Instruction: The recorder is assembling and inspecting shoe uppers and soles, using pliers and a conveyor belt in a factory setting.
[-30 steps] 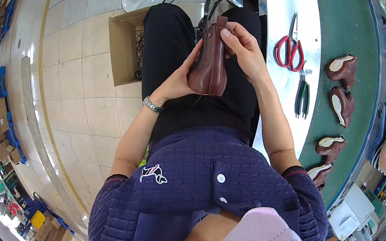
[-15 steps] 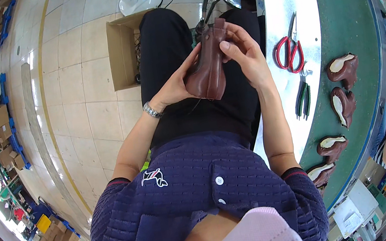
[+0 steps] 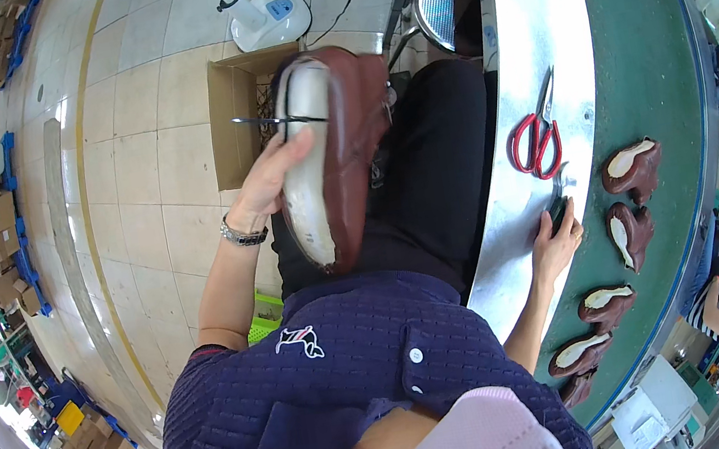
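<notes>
My left hand (image 3: 273, 177) grips a brown leather shoe upper (image 3: 346, 124) on its form, held up over my lap with the pale sole side (image 3: 312, 218) turned left. A thin dark cord or strip crosses that sole near my fingers and sticks out to the left. My right hand (image 3: 555, 242) is down on the shiny metal ledge, fingers closed round a small dark-handled hand tool (image 3: 560, 207), mostly hidden. Just beyond it lie red-handled scissors (image 3: 536, 145), blades pointing away.
Several brown shoe uppers (image 3: 632, 167) with pale soles lie on the green belt (image 3: 644, 43) to the right. A cardboard box (image 3: 233, 123) and a white appliance base (image 3: 271, 19) stand on the floor ahead. A round-seated metal stool (image 3: 439, 13) is beside the ledge.
My right hand has let go of the shoe upper and moved down to the tool on the ledge. My left hand has raised the upper and turned its sole into view.
</notes>
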A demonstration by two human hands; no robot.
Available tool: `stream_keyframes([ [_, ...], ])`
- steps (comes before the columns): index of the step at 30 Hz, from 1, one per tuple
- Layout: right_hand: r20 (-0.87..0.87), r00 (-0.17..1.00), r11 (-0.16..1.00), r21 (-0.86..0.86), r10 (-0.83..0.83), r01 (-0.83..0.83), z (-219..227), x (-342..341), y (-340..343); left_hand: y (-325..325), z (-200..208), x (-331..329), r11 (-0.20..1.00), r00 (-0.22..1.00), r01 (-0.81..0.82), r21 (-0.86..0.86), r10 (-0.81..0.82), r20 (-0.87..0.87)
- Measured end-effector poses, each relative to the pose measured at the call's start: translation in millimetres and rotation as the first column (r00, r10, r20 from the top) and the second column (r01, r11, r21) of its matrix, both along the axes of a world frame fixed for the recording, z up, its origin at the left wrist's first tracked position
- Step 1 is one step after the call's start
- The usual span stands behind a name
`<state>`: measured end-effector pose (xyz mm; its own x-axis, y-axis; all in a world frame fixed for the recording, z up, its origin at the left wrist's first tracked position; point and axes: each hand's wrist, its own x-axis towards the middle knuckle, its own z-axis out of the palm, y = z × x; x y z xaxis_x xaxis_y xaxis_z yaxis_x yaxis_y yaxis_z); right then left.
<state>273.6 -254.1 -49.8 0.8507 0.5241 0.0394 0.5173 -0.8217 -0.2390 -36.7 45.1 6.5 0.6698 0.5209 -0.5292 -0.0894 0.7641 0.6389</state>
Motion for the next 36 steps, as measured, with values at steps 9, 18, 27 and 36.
stream_keyframes([
  [9, -0.821, 0.571, 0.561, 0.482, 0.021, 0.672, 35.3, -26.5, 23.8, -7.9, 3.3, 68.9, 0.919, 0.963, 0.226, 0.322, -0.162, -0.213],
  [18, -0.907, -0.024, 0.881, 0.403, 0.421, 0.246, 128.1, -51.6, 143.0, -22.7, -29.7, 73.3, 0.769, 0.904, 0.286, 0.571, -0.019, -0.426],
  [27, -0.932, -0.25, 0.965, 0.243, 0.261, 0.1, 137.7, -53.4, 203.7, -2.8, -16.1, 100.5, 0.755, 0.977, 0.05, 0.654, 0.1, -0.19],
  [36, -0.945, -0.257, 0.979, 0.192, 0.202, 0.064, 137.4, -52.7, 201.7, 6.0, -27.8, 114.2, 0.742, 0.954, -0.038, 0.669, 0.227, -0.197],
])
